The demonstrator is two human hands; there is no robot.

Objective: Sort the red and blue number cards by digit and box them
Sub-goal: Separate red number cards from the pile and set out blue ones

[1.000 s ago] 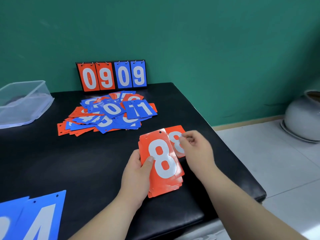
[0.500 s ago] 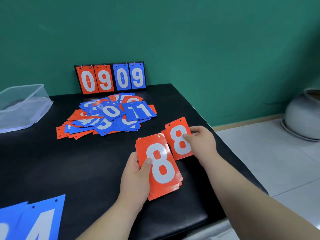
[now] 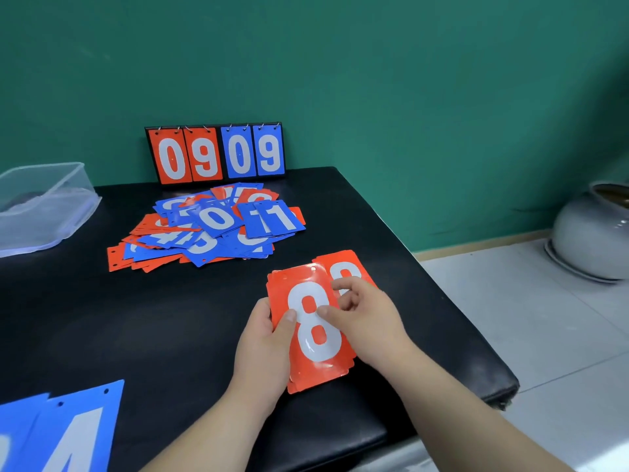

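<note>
My left hand [image 3: 265, 345] grips a stack of red 8 cards [image 3: 308, 373] from its left side, with the thumb laid on the top card. My right hand [image 3: 371, 318] sits at the stack's right edge, thumb on the white digit and fingers curled at the edge, pinching the top card. Just behind it another red 8 card [image 3: 340, 262] lies flat on the black table [image 3: 170, 335]. A mixed pile of red and blue number cards [image 3: 211, 229] is spread further back. A clear plastic box [image 3: 44, 202] stands at the far left.
A flip scoreboard [image 3: 218, 155] reading 0909 leans against the green wall behind the pile. Large blue cards [image 3: 68, 434] lie at the near left corner. The table's right edge drops to a tiled floor, where a grey pot [image 3: 592, 233] stands.
My right hand carried one red 8 card off to the right, left it on the table, and has come back onto the stack. My left hand kept its hold.
</note>
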